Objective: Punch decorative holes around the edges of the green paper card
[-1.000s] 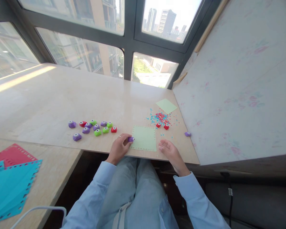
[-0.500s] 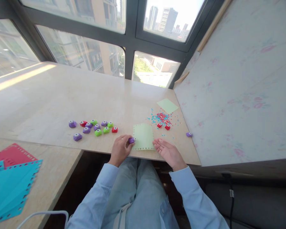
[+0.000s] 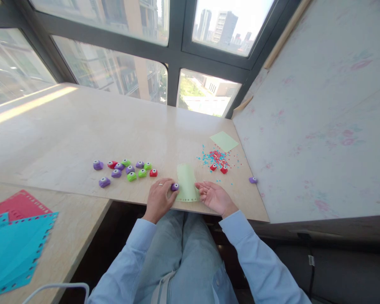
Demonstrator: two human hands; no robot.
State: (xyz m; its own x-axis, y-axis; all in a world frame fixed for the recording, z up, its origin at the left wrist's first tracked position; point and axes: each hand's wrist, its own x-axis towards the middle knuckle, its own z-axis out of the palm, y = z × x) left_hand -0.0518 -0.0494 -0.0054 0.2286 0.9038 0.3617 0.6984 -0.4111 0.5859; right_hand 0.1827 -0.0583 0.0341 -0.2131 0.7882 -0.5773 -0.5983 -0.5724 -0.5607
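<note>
My left hand [image 3: 160, 197] is closed around a purple craft punch [image 3: 175, 186] at the left edge of a pale green sheet of paper [image 3: 186, 183]. Punched holes run along the sheet's bottom edge, and the sheet is bowed. My right hand [image 3: 217, 197], palm turned up and fingers bent, has the sheet's right edge at its fingertips. To the left stand several punches in purple, green and red, among them a red punch [image 3: 153, 172] and a green punch [image 3: 131, 176].
Red and blue paper bits [image 3: 217, 157] lie scattered by two red punches [image 3: 223, 169]. Behind is another pale green sheet [image 3: 224, 141]. A purple punch [image 3: 253, 180] sits by the wall. Blue paper [image 3: 15, 253] and red paper [image 3: 22, 204] lie at the lower left.
My right hand has moved left with the sheet's right edge, so the sheet now curves and looks narrower. My left hand stays on the purple punch.
</note>
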